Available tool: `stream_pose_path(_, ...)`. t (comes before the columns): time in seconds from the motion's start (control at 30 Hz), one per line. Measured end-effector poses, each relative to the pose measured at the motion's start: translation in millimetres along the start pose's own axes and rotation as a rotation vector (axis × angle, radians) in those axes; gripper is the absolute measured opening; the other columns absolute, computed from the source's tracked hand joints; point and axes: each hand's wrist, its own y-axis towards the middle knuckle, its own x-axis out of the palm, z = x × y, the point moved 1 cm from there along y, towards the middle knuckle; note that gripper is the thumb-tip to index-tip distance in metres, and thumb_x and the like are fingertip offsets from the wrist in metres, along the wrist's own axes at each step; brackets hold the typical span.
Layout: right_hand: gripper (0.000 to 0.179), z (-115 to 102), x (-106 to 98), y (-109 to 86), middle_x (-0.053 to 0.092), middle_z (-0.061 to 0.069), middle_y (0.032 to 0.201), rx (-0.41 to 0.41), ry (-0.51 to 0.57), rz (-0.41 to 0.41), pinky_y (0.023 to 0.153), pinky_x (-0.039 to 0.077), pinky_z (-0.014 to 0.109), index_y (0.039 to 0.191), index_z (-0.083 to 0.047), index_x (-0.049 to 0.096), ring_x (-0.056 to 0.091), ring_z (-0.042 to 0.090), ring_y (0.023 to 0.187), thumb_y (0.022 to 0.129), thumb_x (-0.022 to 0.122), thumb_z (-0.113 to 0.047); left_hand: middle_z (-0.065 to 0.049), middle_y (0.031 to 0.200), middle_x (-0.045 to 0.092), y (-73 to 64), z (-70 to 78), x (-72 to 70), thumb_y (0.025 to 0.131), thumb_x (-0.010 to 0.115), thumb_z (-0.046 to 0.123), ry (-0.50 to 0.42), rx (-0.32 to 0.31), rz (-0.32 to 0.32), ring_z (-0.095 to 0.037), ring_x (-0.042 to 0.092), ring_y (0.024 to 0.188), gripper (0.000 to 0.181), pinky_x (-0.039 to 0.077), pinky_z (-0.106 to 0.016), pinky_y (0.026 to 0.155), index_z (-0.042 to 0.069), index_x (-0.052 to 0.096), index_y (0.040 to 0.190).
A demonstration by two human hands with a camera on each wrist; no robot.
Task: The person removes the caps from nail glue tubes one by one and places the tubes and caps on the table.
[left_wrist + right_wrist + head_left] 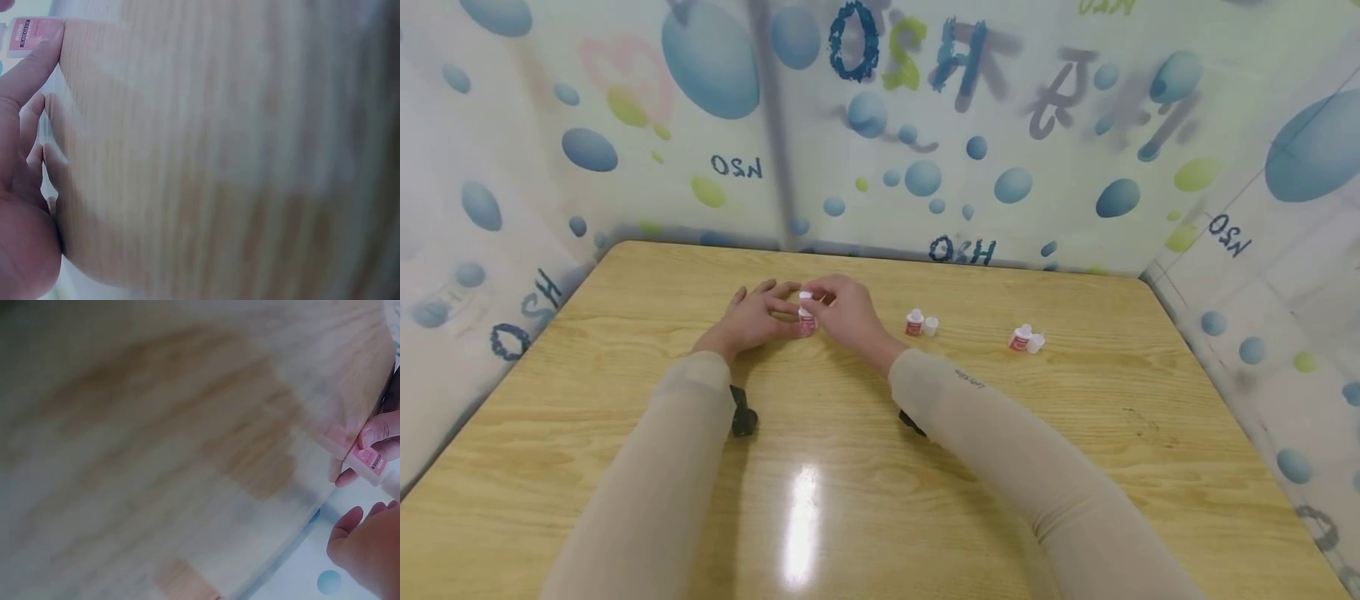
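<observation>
A small bottle (pixel 807 323) with a pink label stands upright on the wooden table. My left hand (pixel 751 320) grips it low down, with the thumb on its near side and the other fingers spread beyond. In the left wrist view that thumb presses against the pink label (pixel 36 32). My right hand (pixel 850 317) comes from the right and pinches the white top (pixel 806 295) of the bottle between thumb and forefinger. The right wrist view shows the bottle (pixel 367 464) held by the left fingers, its white upper end partly cut off by the frame.
Right of my hands stands a similar bottle (pixel 914 323) with a white cap (pixel 931 326) beside it. Farther right, another bottle (pixel 1021 338) has a white cap (pixel 1036 342) leaning close to it. A patterned wall covering (pixel 865 167) rises behind the table (pixel 850 467).
</observation>
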Motion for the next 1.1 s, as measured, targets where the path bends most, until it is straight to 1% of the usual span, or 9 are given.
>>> stream_pose_path(0.2,0.024,0.1,0.7,-0.9,0.069,0.003,0.108,0.022,0.041,0.029,0.078,0.052,0.025,0.120,-0.012,0.075,0.060,0.017,0.098,0.101,0.076,-0.028,-0.007,0.178,0.028,2.3,-2.0,-0.4,0.098,0.074,0.050,-0.013,-0.004,0.002,-0.043,0.003,0.168,0.055,-0.012,-0.070,0.130,0.019,0.069,0.143)
stream_pose_path(0.4,0.021,-0.3,1.2,-1.0,0.066,0.002,0.103,0.012,0.038,0.038,0.075,0.048,0.023,0.115,-0.011,0.075,0.057,0.017,0.093,0.101,0.077,-0.026,-0.005,0.178,0.028,3.3,-3.7,-0.3,0.098,0.073,0.051,-0.006,-0.007,0.006,-0.042,0.004,0.168,0.055,-0.012,-0.070,0.130,0.019,0.070,0.142)
stream_pose_path(0.57,0.021,-1.1,1.0,-1.5,0.066,0.003,0.101,-0.016,0.030,0.034,0.074,0.048,0.023,0.117,-0.010,0.076,0.057,0.017,0.090,0.102,0.074,-0.023,-0.004,0.178,0.029,3.7,-4.8,-0.2,0.097,0.073,0.052,0.000,-0.009,0.012,-0.042,0.005,0.168,0.055,-0.011,-0.069,0.131,0.019,0.071,0.142)
stream_pose_path(0.77,0.023,-2.1,1.1,-1.6,0.070,0.007,0.106,-0.061,-0.007,0.016,0.076,0.050,0.021,0.123,-0.006,0.075,0.061,0.018,0.093,0.104,0.070,-0.017,-0.003,0.178,0.029,2.8,-4.6,-0.5,0.098,0.073,0.051,0.002,-0.006,0.010,-0.042,0.005,0.168,0.055,-0.010,-0.068,0.131,0.017,0.071,0.141)
stream_pose_path(0.93,0.025,-2.2,1.8,-2.2,0.068,0.007,0.106,-0.046,-0.015,0.015,0.077,0.048,0.021,0.125,-0.006,0.074,0.059,0.019,0.094,0.104,0.070,-0.019,-0.004,0.178,0.029,3.0,-4.9,0.2,0.098,0.072,0.052,0.002,-0.004,0.010,-0.042,0.005,0.168,0.056,-0.010,-0.068,0.131,0.017,0.071,0.142)
stream_pose_path(1.1,0.026,-1.5,2.2,-2.8,0.060,0.002,0.097,-0.024,-0.008,0.032,0.073,0.044,0.023,0.124,-0.009,0.074,0.054,0.017,0.090,0.103,0.074,-0.025,-0.005,0.178,0.029,3.0,-3.6,0.7,0.098,0.072,0.052,0.005,-0.003,0.010,-0.042,0.005,0.168,0.057,-0.010,-0.069,0.131,0.019,0.069,0.144)
